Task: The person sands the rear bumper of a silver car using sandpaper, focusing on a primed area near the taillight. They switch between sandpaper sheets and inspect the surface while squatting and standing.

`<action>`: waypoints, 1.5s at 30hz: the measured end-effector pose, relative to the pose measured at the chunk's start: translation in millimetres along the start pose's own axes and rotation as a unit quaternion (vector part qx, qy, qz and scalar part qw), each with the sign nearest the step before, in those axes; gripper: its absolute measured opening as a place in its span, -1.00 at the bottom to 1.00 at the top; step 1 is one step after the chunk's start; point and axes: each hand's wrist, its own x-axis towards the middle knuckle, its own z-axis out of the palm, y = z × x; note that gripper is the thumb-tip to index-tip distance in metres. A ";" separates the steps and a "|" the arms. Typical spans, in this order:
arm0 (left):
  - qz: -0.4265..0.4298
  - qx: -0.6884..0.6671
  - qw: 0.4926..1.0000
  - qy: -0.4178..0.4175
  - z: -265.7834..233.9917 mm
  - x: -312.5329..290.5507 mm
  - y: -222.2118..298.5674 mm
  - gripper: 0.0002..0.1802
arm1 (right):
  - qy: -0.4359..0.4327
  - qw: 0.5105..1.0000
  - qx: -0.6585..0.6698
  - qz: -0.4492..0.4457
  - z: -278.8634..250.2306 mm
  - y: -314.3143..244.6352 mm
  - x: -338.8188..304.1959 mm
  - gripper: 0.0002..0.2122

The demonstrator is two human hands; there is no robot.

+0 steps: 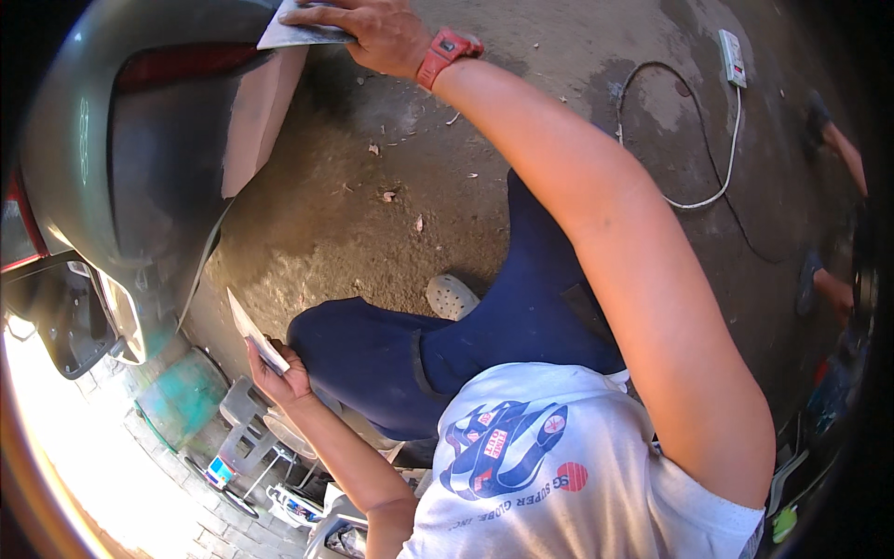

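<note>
At the top, my right hand (382,35) is closed on a thin, flat pale spreader (296,34). The spreader lies at the upper end of a light pinkish patch (253,126) on the edge of a dark grey vehicle body panel (163,177); whether it touches cannot be made out. Lower left, my left hand (284,377) grips a flat pale plate (248,326), held on edge near my knee and apart from the panel. Part of its fingers is hidden behind the plate. A red watch (447,58) is on my right wrist.
A white power strip (734,58) with a looped cord lies on the ground at upper right. A green drum (182,399) and a grey chair (247,419) stand lower left. Another person's legs (843,154) show at the right edge. A pale clog (452,296) is below.
</note>
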 end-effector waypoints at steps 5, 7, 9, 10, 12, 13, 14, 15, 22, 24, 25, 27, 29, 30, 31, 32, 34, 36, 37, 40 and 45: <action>-0.007 -0.032 0.998 -0.062 -19.0 0.9 2.5 -0.80 | -0.112 0.980 -0.155 -0.044 18.7 25.2 -18.2 -0.25; -0.017 -0.052 0.993 -0.106 -23.1 4.1 2.7 -0.80 | -0.146 0.963 -0.226 -0.008 18.6 28.8 -32.6 -0.24; -0.042 -0.082 0.979 -0.183 -18.1 6.9 3.3 -0.80 | -0.221 0.943 -0.248 0.006 7.2 31.3 -43.9 -0.27; -0.023 -0.044 0.994 -0.095 -11.9 5.7 2.7 -0.78 | -0.259 0.930 -0.259 0.014 -1.4 30.4 -47.8 -0.28; 0.002 0.023 0.998 0.056 8.7 -1.0 0.0 -0.70 | -0.213 0.951 -0.211 0.072 -18.2 21.7 -49.0 -0.39; -0.033 0.057 0.996 0.063 22.5 -5.2 -2.4 -0.56 | -0.220 0.953 -0.168 0.121 -26.3 11.4 -49.0 -0.41; -0.015 0.120 0.988 0.100 38.7 -7.2 -14.3 -0.49 | -0.228 0.951 -0.122 0.170 -33.5 -4.2 -49.9 -0.44; -0.024 0.158 0.986 0.051 56.1 -9.6 -26.6 -0.44 | -0.262 0.940 -0.042 0.215 -41.7 -23.2 -51.5 -0.46; 0.054 0.291 0.953 -0.072 135.3 -23.7 -95.5 -0.40 | -0.337 0.938 -0.004 0.079 -50.0 -203.1 -80.3 -0.54; 0.096 0.259 0.958 -0.071 133.0 -24.4 -94.3 -0.44 | -0.355 0.932 0.036 0.065 -48.5 -227.1 -91.4 -0.58; 0.103 0.257 0.960 -0.036 128.5 -25.0 -91.0 -0.47 | -0.368 0.925 0.076 0.056 -49.3 -231.8 -95.3 -0.60; 0.102 0.226 0.968 0.030 116.9 -24.9 -88.4 -0.46 | -0.452 0.884 0.113 0.046 -55.1 -234.5 -99.2 -0.64; 0.073 0.203 0.970 0.108 105.0 -21.4 -82.4 -0.40 | -0.394 0.909 0.132 0.029 -63.2 -237.6 -97.5 -0.63; 0.010 0.138 0.990 -0.010 98.5 -22.7 -79.2 -0.38 | -0.354 0.927 0.121 0.023 -66.0 -239.0 -95.4 -0.62; -0.065 0.072 0.991 -0.092 92.7 -24.1 -76.9 -0.36 | -0.329 0.927 0.179 0.029 -66.7 -245.5 -92.8 -0.61; -0.140 0.004 0.975 -0.171 87.9 -24.0 -73.7 -0.34 | -0.271 0.936 0.219 0.038 -64.8 -255.0 -90.5 -0.60; -0.145 -0.003 0.978 -0.150 81.7 -20.5 -74.9 -0.37 | -0.205 0.935 0.278 0.077 -54.4 -265.3 -91.5 -0.56; -0.098 0.133 0.982 -0.095 78.8 -12.6 -65.5 -0.44 | -0.190 0.920 0.317 0.131 -38.9 -266.8 -101.0 -0.50; -0.015 0.144 0.989 0.011 77.9 -7.2 -60.4 -0.58 | -0.229 0.929 0.261 0.130 -33.6 -259.3 -111.4 -0.50; -0.049 0.040 0.998 -0.002 71.5 -2.7 -37.4 -0.68 | -0.359 0.909 0.139 0.157 -23.2 -227.3 -138.8 -0.47; 0.025 0.049 0.998 -0.002 56.3 1.8 0.4 -0.66 | -0.240 0.748 0.372 0.494 -7.1 -180.9 -120.5 -0.48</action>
